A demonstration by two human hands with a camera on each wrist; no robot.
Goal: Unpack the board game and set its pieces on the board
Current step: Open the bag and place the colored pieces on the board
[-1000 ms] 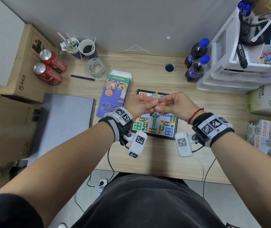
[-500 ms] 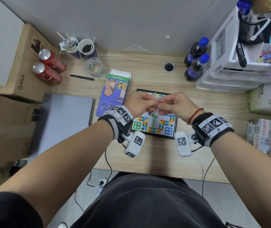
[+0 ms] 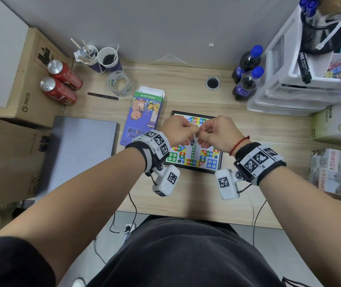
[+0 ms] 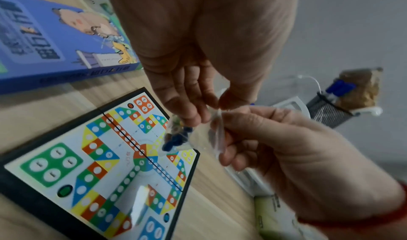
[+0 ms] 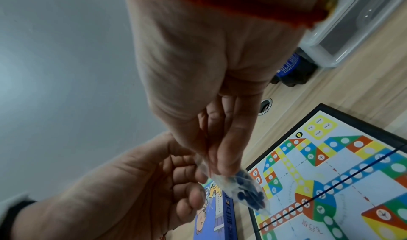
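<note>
The colourful game board (image 3: pixel 194 162) lies open and flat on the wooden desk, with no pieces standing on it. Both hands are raised just above it and pinch a small clear plastic bag (image 4: pixel 187 137) of blue and other pieces from opposite sides. My left hand (image 3: pixel 188 132) holds the bag's top edge with thumb and fingers. My right hand (image 3: pixel 207 134) pinches the other side. In the right wrist view the bag (image 5: pixel 244 191) hangs below the fingertips over the board (image 5: pixel 341 182). The blue game box (image 3: pixel 144 114) lies left of the board.
A grey laptop (image 3: pixel 80 150) lies at the left, with cardboard boxes (image 3: pixel 6 158) and red cans (image 3: pixel 62 83) beyond it. Paper cups (image 3: pixel 103 59), a tape roll (image 3: pixel 120 82) and a pen (image 3: pixel 103 96) stand behind the box. Soda bottles (image 3: pixel 247 75) and white drawers (image 3: pixel 289 90) fill the right.
Both hands have drawn closer together and sunk slightly toward the board, still pinching the bag. Its top, earlier showing above the fingers, is now mostly hidden between them.
</note>
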